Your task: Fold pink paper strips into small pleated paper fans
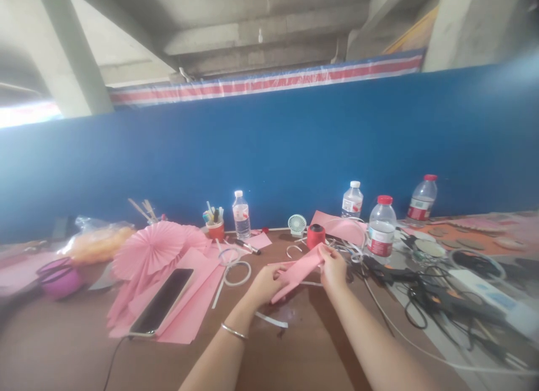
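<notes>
Both my hands hold a folded strip of pink paper [297, 272] a little above the brown table [295, 352]. My left hand [266, 284] is closed on its lower left end, with a thin bangle on the wrist. My right hand [332, 267] pinches the upper right end. The strip slants up from left to right between them. A white paper strip [272, 320] lies on the table just below my left hand.
A pink paper fan [149, 249], pink sheets and a phone [162, 300] lie at the left. Tape rings [236, 272], a red pen cup [215, 228], a small fan [297, 224] and a red spool [315, 235] sit behind. Several water bottles [382, 228] and tangled cables [438, 301] fill the right.
</notes>
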Motion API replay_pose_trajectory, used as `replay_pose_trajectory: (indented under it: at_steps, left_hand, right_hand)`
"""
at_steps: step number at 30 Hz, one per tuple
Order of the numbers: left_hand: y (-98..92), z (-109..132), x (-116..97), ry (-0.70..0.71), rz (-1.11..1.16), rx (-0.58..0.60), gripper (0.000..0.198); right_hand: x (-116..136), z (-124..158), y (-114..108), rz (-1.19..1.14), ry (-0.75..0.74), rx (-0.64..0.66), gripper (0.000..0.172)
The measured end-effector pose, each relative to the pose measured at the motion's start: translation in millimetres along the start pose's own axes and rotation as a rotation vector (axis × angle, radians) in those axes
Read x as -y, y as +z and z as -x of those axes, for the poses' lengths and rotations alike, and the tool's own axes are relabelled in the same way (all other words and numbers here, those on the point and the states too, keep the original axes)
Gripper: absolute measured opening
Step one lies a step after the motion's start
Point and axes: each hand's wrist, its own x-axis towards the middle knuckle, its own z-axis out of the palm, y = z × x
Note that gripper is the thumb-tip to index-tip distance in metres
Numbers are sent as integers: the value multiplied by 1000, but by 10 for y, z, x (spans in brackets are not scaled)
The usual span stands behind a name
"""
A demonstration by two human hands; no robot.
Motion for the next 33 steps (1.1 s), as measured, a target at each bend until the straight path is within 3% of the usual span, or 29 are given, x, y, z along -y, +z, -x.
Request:
replay_pose_trajectory:
  at_steps: [4, 8, 21, 29, 33]
  left_hand:
    - [-168, -88, 119, 41, -93, -282, 22]
    - [-302, -121, 221, 85, -97, -389, 29]
    - [-399, -125, 332, 57, -73, -471, 20]
    - [-411, -133, 394, 53, -84, -429, 23]
    - [-485, -103, 337, 93, -118, -421, 19]
  right_hand:
    - [100, -68, -66, -42, 62, 107, 33]
    - [119, -102, -152, -4, 95, 244, 31]
    - [-27, -162, -256, 102, -10, 267, 29]
    - [13, -149, -247, 177, -35, 281, 31]
    - [168, -127, -251, 271, -60, 343, 29]
